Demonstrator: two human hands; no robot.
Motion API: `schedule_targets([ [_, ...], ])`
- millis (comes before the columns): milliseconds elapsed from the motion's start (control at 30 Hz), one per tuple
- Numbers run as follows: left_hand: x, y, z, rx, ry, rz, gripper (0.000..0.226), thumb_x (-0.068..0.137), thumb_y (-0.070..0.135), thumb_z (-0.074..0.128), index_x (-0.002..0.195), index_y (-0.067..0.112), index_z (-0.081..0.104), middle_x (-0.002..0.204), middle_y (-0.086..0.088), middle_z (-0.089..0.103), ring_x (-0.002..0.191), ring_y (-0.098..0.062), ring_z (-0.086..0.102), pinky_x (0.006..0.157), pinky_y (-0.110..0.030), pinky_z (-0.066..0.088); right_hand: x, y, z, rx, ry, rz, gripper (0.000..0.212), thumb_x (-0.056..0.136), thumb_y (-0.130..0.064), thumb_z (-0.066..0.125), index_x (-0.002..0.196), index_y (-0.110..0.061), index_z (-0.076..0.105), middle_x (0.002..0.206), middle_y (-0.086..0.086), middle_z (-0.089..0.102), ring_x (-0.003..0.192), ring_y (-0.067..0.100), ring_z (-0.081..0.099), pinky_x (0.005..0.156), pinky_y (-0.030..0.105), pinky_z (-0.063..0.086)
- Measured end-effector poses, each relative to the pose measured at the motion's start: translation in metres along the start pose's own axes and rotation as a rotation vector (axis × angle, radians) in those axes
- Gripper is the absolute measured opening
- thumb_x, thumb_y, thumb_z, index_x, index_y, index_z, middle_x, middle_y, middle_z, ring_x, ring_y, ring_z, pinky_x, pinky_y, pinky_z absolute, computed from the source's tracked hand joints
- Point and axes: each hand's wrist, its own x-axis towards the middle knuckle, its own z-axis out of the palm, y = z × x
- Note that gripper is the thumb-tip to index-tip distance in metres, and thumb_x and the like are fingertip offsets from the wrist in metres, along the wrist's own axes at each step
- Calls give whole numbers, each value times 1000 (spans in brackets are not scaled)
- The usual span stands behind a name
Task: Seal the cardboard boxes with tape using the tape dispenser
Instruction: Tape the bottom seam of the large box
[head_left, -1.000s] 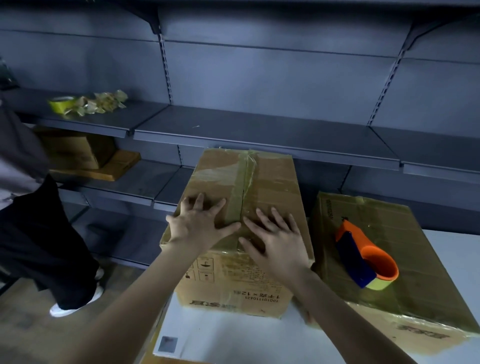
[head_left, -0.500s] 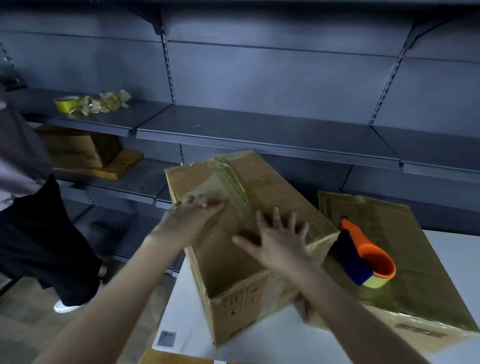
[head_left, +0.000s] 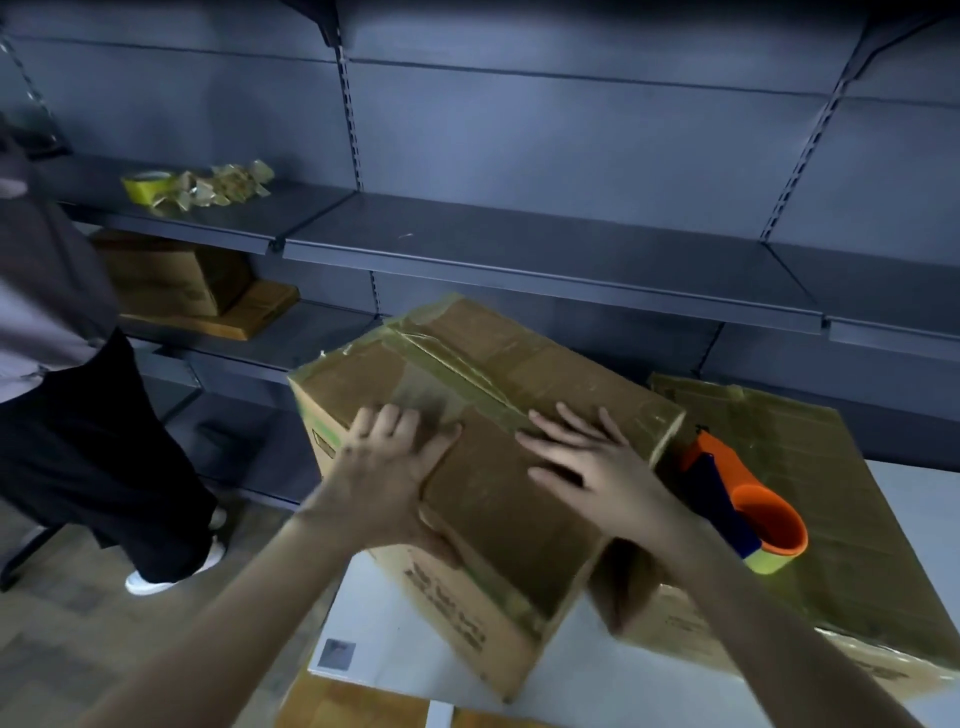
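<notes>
A taped cardboard box (head_left: 493, 499) sits skewed on the white table (head_left: 374, 613), one corner pointing toward me. My left hand (head_left: 384, 478) rests on its top at the near-left edge, heel over the rim. My right hand (head_left: 587, 467) lies flat on the top with its fingers spread, beside the tape seam. To the right lies a second cardboard box (head_left: 841, 499), low and covered in tape. The orange and blue tape dispenser (head_left: 743, 509) with a yellow roll sits on that second box, touched by neither hand.
Dark metal shelving (head_left: 519, 249) runs behind the table. A yellow tape roll (head_left: 148, 184) and crumpled tape scraps (head_left: 228, 182) lie on the upper left shelf, with more boxes (head_left: 171, 275) below. A person (head_left: 78, 415) stands on the floor at left.
Both hands have turned the box counter-clockwise on the table, so its seam now runs diagonally. My left hand slid to the near-left edge. The dispenser has not moved.
</notes>
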Motion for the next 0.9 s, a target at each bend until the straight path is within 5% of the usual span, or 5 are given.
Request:
schedule_targets([
  [167,21,78,-3,-83,28,-135,124,50,95,33,143,13,23,127,-10,38,120,-29,34,108,-57,-7,3,51,-24,2,9,25,39,100,-27,38,135,-44,40,149,-19,26,143,9,16,116,40,17],
  [400,62,115,-20,-147,84,-61,104,60,90,24,123,10,44,124,-14,45,116,-30,39,103,-49,29,4,59,-19,-66,54,250,44,101,-41,24,145,-36,27,155,-13,20,144,13,10,118,38,5],
  [567,83,66,-17,-206,190,-78,79,78,77,10,116,23,53,123,-4,51,115,-23,47,91,-35,43,9,61,-31,52,180,326,43,99,-34,39,142,-33,36,129,9,57,117,19,51,93,32,45],
  [733,101,45,7,-257,0,-77,72,89,67,18,149,28,9,158,2,2,144,-16,-1,117,-43,-3,17,50,-8,-108,61,278,48,101,-43,19,148,-34,19,156,-9,16,140,28,13,115,43,9],
  [900,108,57,17,-277,-85,-142,73,87,68,9,149,30,2,158,2,-5,144,-20,-9,116,-48,-5,15,66,-10,-62,62,226,46,101,-43,22,146,-37,24,155,-15,16,140,25,8,114,41,10],
])
